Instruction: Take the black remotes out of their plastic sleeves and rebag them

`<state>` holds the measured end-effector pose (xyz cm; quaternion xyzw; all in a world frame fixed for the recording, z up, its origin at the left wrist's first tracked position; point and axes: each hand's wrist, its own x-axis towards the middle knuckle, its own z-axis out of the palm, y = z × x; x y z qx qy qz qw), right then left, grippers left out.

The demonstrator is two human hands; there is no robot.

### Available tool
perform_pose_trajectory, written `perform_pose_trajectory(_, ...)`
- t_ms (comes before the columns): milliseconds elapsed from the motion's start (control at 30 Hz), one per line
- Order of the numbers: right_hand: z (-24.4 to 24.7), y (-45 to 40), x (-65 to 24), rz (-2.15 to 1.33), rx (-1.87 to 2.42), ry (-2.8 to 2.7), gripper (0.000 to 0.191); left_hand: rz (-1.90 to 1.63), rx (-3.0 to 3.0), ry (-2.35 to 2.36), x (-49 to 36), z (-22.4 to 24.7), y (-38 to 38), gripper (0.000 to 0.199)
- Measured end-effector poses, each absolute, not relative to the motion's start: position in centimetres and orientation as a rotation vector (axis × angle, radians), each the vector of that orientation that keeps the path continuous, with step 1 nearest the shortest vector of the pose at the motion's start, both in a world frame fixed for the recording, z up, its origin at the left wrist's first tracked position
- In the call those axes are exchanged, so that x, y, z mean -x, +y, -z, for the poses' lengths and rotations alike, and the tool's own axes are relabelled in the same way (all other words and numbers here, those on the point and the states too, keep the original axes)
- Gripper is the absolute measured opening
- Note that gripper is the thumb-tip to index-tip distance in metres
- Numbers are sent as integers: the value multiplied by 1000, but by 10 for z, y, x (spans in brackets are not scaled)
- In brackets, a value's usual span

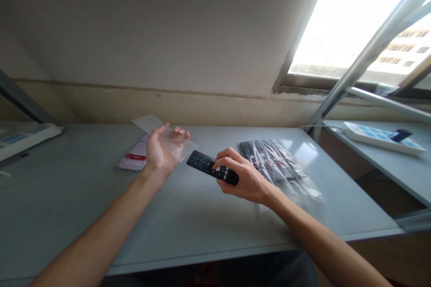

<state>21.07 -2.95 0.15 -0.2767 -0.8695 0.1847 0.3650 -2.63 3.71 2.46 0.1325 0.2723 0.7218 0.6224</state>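
A black remote control (pixel 213 167) is gripped at its lower end by my right hand (pixel 240 175), its button side facing up above the table. My left hand (pixel 164 150) is turned palm up and holds a clear plastic sleeve (pixel 175 143) between the thumb and the curled fingers. The remote's far end is close to the lower edge of the sleeve. Behind my left wrist, a flat card or booklet with a red band (pixel 137 157) lies on the table. To the right of my right hand lie dark items in clear plastic packaging (pixel 272 159).
The grey table (pixel 188 228) stands against the wall. White power strips lie at the far left (pixel 30 139) and on the right-hand table (pixel 380 138), the latter with a dark plug on it. A metal frame (pixel 360 60) rises at the right before the window.
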Motion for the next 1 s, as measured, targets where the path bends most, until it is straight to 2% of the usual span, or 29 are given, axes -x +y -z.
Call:
perform_pose_trajectory(700, 1, -28, -208, -450, 781, -2241, 39, -1603, -329, 614, 19, -19, 32, 7)
perform_pose_trajectory(1000, 4, -29, -207, -408, 835, -2208, 27, -1540, -494, 586, 5, -9, 25, 28)
